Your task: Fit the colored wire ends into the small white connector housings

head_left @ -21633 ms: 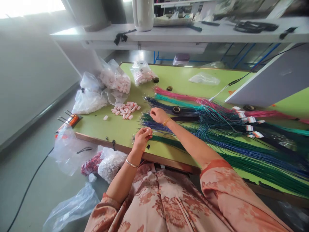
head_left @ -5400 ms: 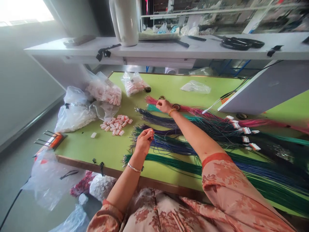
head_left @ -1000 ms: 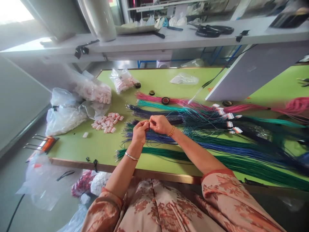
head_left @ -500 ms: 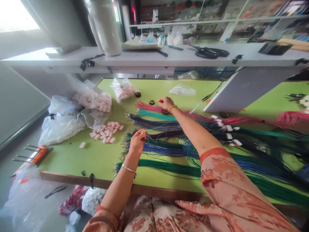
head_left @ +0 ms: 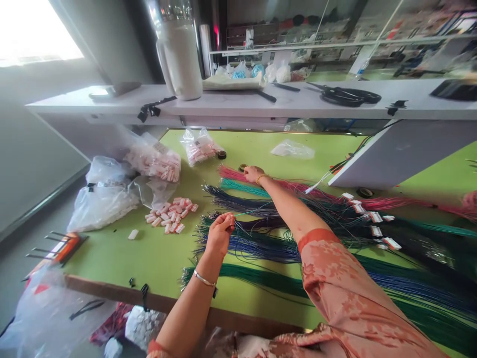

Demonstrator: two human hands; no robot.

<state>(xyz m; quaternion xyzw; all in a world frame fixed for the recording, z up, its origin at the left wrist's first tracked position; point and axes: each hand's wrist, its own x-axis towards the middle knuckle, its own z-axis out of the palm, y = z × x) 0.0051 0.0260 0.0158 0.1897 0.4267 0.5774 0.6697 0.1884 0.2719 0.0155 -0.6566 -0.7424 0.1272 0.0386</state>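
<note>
My left hand [head_left: 222, 229] is closed in a pinch on thin wires, whose loose lengths trail to the right over the bundles. Whatever sits at the wire ends inside the fingers is hidden. Farther back, my right hand [head_left: 254, 174] has its fingers curled down at the pink wire bundle [head_left: 233, 172], beside a black tape roll [head_left: 243, 168]; I cannot make out what the fingertips hold. Between the hands lie a teal bundle [head_left: 238, 187] and a dark grey bundle [head_left: 223, 196]. Blue wires [head_left: 257, 247] and a green bundle [head_left: 253, 275] stretch out nearer the front edge.
A pile of small white-and-orange connectors [head_left: 171, 215] lies left of the wires, with plastic bags [head_left: 112, 199] behind it. White connectors [head_left: 375, 217] sit on the wires at right. A raised shelf [head_left: 231, 102] carries a white jug [head_left: 182, 59] and black scissors [head_left: 346, 94].
My right hand has come down onto the pink wires, closer to the tape roll. My left hand keeps its pinch on the wires. The whole view has shifted a little.
</note>
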